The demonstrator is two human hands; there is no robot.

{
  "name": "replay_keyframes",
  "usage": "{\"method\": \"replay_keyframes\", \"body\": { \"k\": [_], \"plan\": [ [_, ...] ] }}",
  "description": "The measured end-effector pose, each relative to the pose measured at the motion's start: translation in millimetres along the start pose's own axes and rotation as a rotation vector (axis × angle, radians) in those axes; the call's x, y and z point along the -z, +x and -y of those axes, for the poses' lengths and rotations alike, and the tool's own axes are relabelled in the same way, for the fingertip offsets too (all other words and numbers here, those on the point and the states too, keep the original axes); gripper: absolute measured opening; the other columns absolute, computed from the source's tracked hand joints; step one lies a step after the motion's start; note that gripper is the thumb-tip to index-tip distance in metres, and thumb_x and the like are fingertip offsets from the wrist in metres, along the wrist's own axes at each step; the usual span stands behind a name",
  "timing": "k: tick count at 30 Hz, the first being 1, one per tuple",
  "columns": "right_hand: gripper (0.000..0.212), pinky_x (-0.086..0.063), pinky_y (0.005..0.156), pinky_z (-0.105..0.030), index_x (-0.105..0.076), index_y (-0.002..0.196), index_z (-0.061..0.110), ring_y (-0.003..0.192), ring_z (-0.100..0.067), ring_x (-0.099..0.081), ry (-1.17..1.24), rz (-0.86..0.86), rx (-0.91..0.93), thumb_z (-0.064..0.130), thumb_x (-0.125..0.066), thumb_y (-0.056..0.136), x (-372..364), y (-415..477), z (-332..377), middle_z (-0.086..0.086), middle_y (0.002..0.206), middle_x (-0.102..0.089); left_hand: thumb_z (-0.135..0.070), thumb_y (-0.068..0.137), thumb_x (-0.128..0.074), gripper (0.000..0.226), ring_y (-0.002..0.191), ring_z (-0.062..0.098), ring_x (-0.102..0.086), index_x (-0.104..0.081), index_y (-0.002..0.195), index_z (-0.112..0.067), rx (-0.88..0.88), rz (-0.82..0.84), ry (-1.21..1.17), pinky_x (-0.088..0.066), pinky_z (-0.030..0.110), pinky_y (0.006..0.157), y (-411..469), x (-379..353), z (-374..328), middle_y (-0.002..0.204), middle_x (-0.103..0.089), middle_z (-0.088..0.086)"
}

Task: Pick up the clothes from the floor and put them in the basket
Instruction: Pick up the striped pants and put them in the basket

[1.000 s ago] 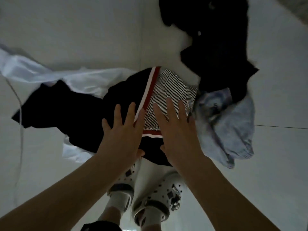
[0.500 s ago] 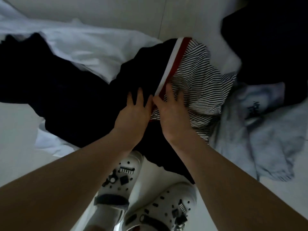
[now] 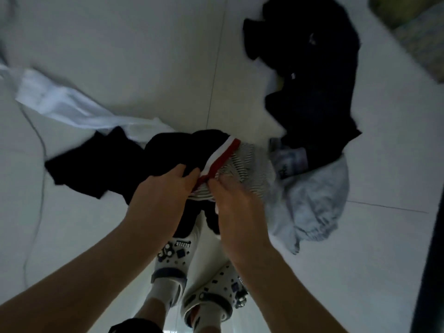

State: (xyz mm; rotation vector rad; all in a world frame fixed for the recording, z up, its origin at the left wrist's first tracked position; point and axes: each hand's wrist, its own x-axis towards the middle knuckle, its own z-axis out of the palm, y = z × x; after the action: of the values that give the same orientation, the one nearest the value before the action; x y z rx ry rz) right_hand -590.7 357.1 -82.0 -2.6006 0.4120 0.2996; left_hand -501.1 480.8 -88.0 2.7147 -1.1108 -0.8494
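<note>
A dark garment with a red-and-white band and a striped panel (image 3: 242, 159) is bunched above the floor in front of me. My left hand (image 3: 165, 191) grips its dark part and my right hand (image 3: 233, 198) grips the striped part beside the band. A black cloth (image 3: 96, 169) trails from it to the left. Further left a white garment (image 3: 67, 106) lies stretched on the floor. A pale blue garment (image 3: 312, 207) lies at the right, and a black garment (image 3: 312, 75) lies beyond it. No basket is in view.
White floor tiles (image 3: 120, 44) surround the clothes. My feet in white clogs (image 3: 175, 255) stand just below the held garment. A thin white cord (image 3: 39, 179) runs along the left. A greenish patterned fabric (image 3: 418, 32) fills the top right corner, and a dark edge (image 3: 434, 236) borders the right.
My hands went from lying flat and open on the garment to curling round it. The striped garment is now gathered up and lifted, and the view has pulled back from the floor.
</note>
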Motion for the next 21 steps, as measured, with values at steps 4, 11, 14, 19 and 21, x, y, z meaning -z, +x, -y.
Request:
{"method": "replay_keyframes", "body": {
  "k": [4,11,14,19,21],
  "plan": [
    [0.013,-0.052,0.054,-0.032,-0.066,0.077,0.016,0.064,-0.02,-0.06,0.036,-0.023,-0.001,0.007,-0.073,0.07,53,-23,36,-0.004,0.078,-0.063,-0.022,0.061,-0.078,0.05,0.048,0.023,-0.062,-0.068,0.11,-0.016,-0.03,0.039,-0.012,-0.05,0.031,0.038,-48,58,-16,0.083,-0.068,0.003],
    [0.033,-0.039,0.037,-0.019,-0.058,0.053,0.02,0.041,-0.012,-0.052,-0.039,-0.024,0.007,0.009,-0.087,0.042,154,-68,95,0.003,0.055,-0.056,-0.037,0.034,-0.091,0.054,0.038,0.014,-0.055,-0.072,0.083,-0.025,-0.097,0.106,-0.001,-0.042,0.021,0.032,-108,157,-47,0.063,-0.061,-0.007],
    [0.039,-0.039,0.038,-0.017,-0.059,0.051,0.023,0.04,-0.007,-0.052,-0.076,-0.035,0.002,0.017,-0.094,0.034,192,-91,111,0.005,0.054,-0.057,-0.041,0.027,-0.091,0.052,0.033,0.012,-0.051,-0.071,0.073,-0.029,-0.136,0.086,0.023,-0.038,0.02,0.029,-129,190,-65,0.055,-0.057,-0.009],
    [0.039,-0.038,0.038,-0.017,-0.058,0.047,0.023,0.04,-0.006,-0.051,-0.091,-0.084,-0.038,0.019,-0.094,0.031,241,-127,131,0.007,0.052,-0.056,-0.045,0.028,-0.089,0.045,0.034,0.009,-0.053,-0.067,0.066,-0.033,-0.221,0.063,0.023,-0.043,0.02,0.03,-169,222,-92,0.05,-0.056,-0.01],
    [0.041,-0.038,0.038,-0.016,-0.058,0.048,0.024,0.04,-0.005,-0.051,-0.079,-0.078,-0.049,0.021,-0.094,0.028,266,-149,140,0.008,0.051,-0.056,-0.044,0.034,-0.088,0.038,0.035,0.007,-0.053,-0.066,0.063,-0.033,-0.232,0.038,0.016,-0.043,0.02,0.032,-187,240,-106,0.05,-0.056,-0.01]
  ]
}}
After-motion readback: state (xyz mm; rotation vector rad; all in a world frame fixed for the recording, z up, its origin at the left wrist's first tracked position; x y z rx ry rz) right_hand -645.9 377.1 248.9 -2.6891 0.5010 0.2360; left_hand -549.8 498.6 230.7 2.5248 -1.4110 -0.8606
